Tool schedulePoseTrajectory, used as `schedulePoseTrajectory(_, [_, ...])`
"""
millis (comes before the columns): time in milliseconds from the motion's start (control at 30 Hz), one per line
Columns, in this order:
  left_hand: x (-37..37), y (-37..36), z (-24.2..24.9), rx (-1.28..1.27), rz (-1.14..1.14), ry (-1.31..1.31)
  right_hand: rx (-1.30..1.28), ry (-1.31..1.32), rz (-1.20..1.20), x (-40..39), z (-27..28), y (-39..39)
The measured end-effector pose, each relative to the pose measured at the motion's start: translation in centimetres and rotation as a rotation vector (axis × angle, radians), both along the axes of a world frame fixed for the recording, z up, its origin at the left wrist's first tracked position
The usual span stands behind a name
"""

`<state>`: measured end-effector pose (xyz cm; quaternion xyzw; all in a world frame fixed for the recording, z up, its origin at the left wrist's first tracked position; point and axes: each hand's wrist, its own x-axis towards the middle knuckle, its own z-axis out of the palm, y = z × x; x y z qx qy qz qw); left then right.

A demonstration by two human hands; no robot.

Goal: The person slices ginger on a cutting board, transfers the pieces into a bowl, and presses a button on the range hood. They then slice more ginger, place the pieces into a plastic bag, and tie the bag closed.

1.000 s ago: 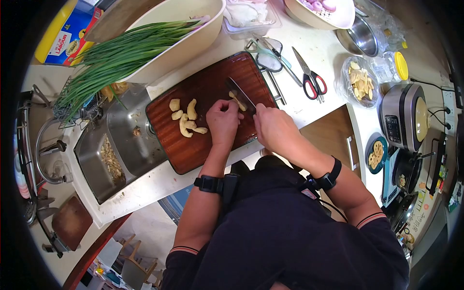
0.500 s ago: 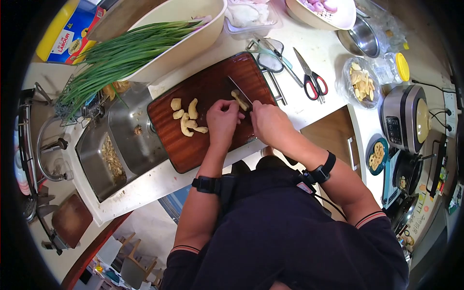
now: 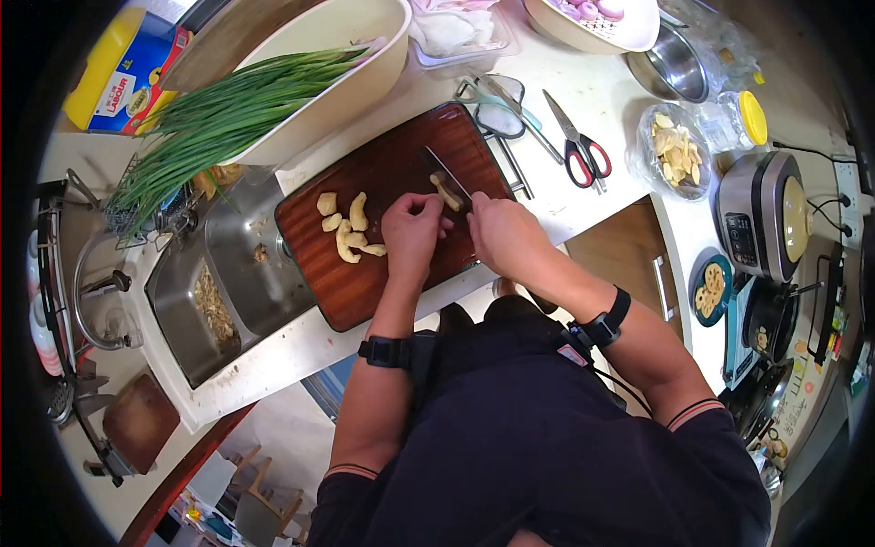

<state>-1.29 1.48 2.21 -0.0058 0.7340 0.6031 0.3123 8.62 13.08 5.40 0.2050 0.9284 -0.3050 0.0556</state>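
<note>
My right hand (image 3: 507, 235) is closed around the handle of a knife (image 3: 448, 173), whose blade points away over the brown cutting board (image 3: 328, 292). Right beside the blade lies a piece of ginger (image 3: 445, 193) with some brown skin on it. My left hand (image 3: 412, 235) is closed just left of the knife, thumb and fingers drawn together; whatever they may hold is hidden. Several pale, peeled ginger pieces (image 3: 346, 242) rest on the board to the left of this hand.
Left of the board is a double sink (image 3: 251, 292) with peelings in it. Spring onions (image 3: 237, 105) overhang a cream basin (image 3: 301, 123) behind. Scissors (image 3: 583, 150) and a bag of ginger slices (image 3: 676, 155) lie to the right, near a rice cooker (image 3: 761, 219).
The whole view has shifted slightly. Both hands, the knife and the ginger pieces keep nearly the same places on the board.
</note>
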Motion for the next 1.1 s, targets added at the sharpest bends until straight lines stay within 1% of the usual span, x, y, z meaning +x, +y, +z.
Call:
schedulePoseTrajectory(167, [-0.2,-0.3,-0.1,-0.007,-0.015,-0.018,0.015,-0.02,0.01,-0.1,0.0,-0.7])
schedulePoseTrajectory(233, [-0.2,-0.3,-0.2,0.022,0.01,-0.027,0.022,0.009,0.016,0.0,0.0,-0.7])
schedulePoseTrajectory(333, [-0.3,-0.3,-0.1,-0.023,-0.006,-0.022,0.037,0.036,0.032,0.1,0.1,-0.6])
schedulePoseTrajectory(467, [-0.6,-0.1,0.0,0.001,0.001,-0.032,0.012,0.036,0.029,-0.1,0.6,-0.2])
schedulePoseTrajectory(667, [-1.6,-0.1,0.8,-0.097,-0.079,-0.064,0.015,0.028,0.046,0.2,0.9,-0.1])
schedulePoseTrajectory(867, [-1.6,-0.2,0.1,-0.052,-0.053,-0.099,0.017,0.05,0.053,0.1,1.1,0.0])
schedulePoseTrajectory(933, [-1.6,-0.3,0.2,-0.019,-0.042,-0.13,0.016,0.009,0.049,0.0,1.5,0.1])
schedulePoseTrajectory(1100, [-0.8,0.0,0.3,-0.02,-0.04,-0.074,0.001,0.008,0.014,0.0,1.8,0.2])
